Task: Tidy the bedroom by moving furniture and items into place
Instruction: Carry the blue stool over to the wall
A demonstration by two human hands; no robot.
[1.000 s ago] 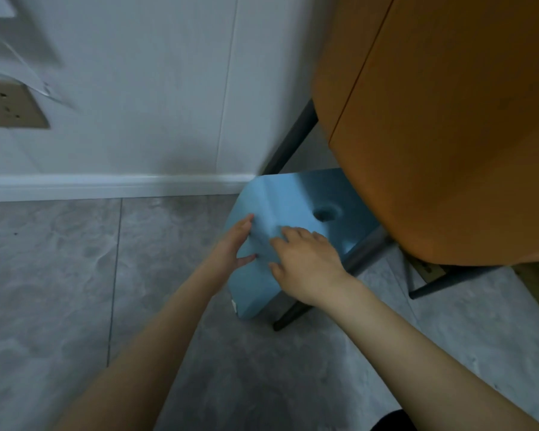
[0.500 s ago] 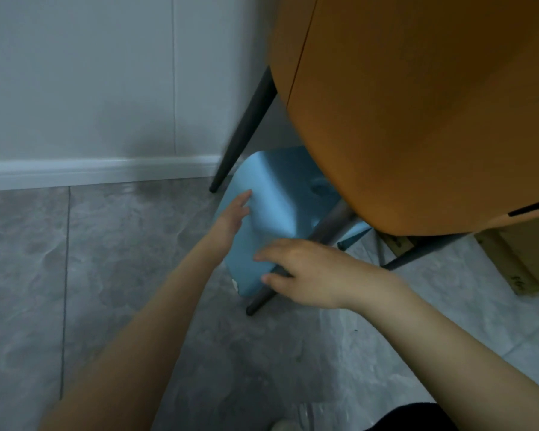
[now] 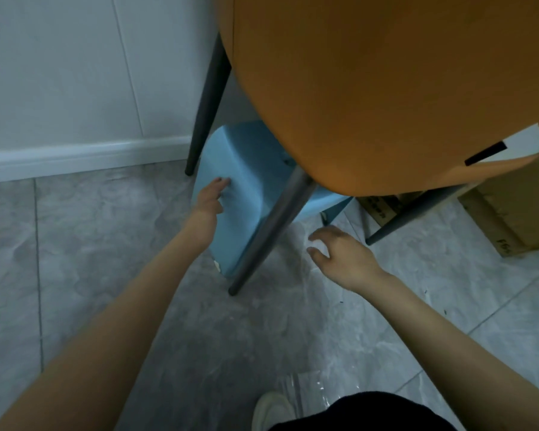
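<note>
A light blue plastic stool stands on the floor under an orange chair, between the chair's dark legs. My left hand lies flat against the stool's left side, fingers on its upper edge. My right hand hovers over the floor to the right of the chair's front leg, fingers spread and holding nothing. The chair seat hides the stool's far half.
A white wall with a baseboard runs along the back left. Cardboard boxes sit on the floor at right behind a chair leg. A clear plastic bag and my shoe are at the bottom. Grey tile floor spreads to the left.
My right hand has come off the stool and moved right, past the chair's front leg. The left hand stays on the stool's side. The view has shifted back and to the right.
</note>
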